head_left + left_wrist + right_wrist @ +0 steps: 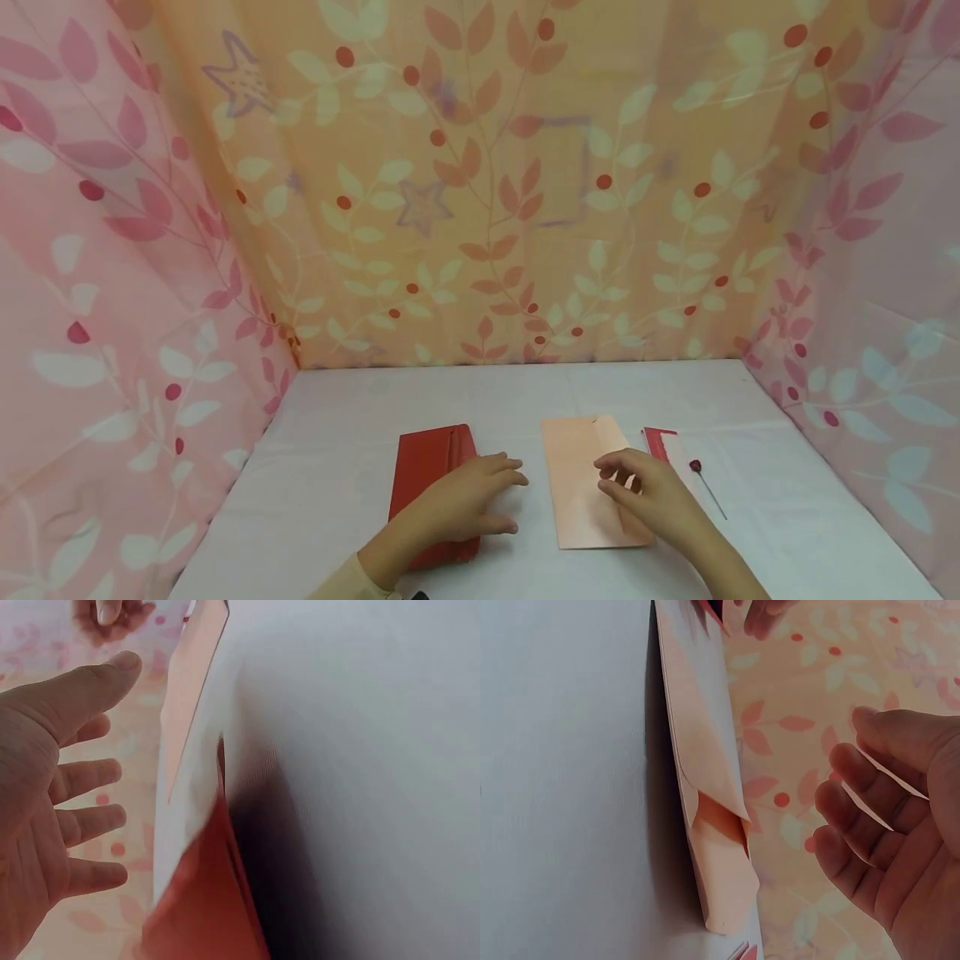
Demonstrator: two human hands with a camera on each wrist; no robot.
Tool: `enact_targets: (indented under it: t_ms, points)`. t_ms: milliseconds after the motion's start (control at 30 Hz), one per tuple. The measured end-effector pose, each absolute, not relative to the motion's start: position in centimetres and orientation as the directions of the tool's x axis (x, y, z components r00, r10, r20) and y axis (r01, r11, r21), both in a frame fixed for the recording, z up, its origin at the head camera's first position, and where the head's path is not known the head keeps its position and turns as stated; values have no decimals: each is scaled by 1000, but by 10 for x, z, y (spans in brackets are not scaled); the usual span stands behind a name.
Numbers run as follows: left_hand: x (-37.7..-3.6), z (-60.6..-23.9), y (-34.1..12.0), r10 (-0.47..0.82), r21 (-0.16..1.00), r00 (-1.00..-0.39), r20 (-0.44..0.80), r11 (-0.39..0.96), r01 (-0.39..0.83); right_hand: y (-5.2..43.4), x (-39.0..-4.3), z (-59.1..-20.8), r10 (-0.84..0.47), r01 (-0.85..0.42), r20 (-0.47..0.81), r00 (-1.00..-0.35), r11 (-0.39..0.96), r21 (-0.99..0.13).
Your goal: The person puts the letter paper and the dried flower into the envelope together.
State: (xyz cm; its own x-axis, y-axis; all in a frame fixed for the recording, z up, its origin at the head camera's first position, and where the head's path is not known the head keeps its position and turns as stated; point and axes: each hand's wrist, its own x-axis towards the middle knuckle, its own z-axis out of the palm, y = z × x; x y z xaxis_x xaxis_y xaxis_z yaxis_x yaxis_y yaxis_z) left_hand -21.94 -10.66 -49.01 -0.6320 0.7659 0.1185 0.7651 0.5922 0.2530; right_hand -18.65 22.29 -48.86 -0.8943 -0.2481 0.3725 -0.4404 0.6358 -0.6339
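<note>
In the head view a red envelope (423, 462) lies on the left part of the white table. My left hand (468, 500) hovers over its right side with fingers spread, holding nothing; the forearm hides part of the envelope. A peach envelope (577, 483) lies right of it, its flap along the right edge. Above that flap is my right hand (648, 492), fingers loosely bent and nothing between them. The right wrist view shows a gap under the flap of the peach envelope (724, 832), apart from the right hand (892, 817).
A red and white card (663, 446) lies right of the peach envelope, partly behind the right hand. Beside it is a dark red flower-headed stick (696, 467) with a thin stem. Patterned cloth (487, 208) hangs behind the white table (337, 408) and along both sides.
</note>
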Motion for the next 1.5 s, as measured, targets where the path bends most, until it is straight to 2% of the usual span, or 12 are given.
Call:
enact_targets:
  t_ms: [267, 433, 533, 933, 1167, 1500]
  points:
    - [-217, -487, -68, 805, 174, -576, 140, 553, 815, 243, -191, -498, -228, -460, 441, -868, 704, -542]
    - [-214, -486, -44, 836, 132, -532, 137, 517, 846, 254, -192, -504, -212, -444, 449, -868, 738, -508]
    - [-213, -484, -32, 839, 101, -525, 142, 515, 851, 259, -193, -505, -208, -449, 465, -861, 741, -499]
    - [-228, -481, -1, 801, 87, -588, 112, 582, 809, 273, -194, -511, -176, -402, 441, -880, 769, -497]
    - [-238, -480, 14, 780, 138, -622, 67, 610, 780, 281, -200, -523, -172, -386, 433, -885, 791, -475]
    - [-255, -486, 28, 742, 178, -670, -3, 660, 730, 287, -204, -542, -200, -409, 414, -888, 757, -511]
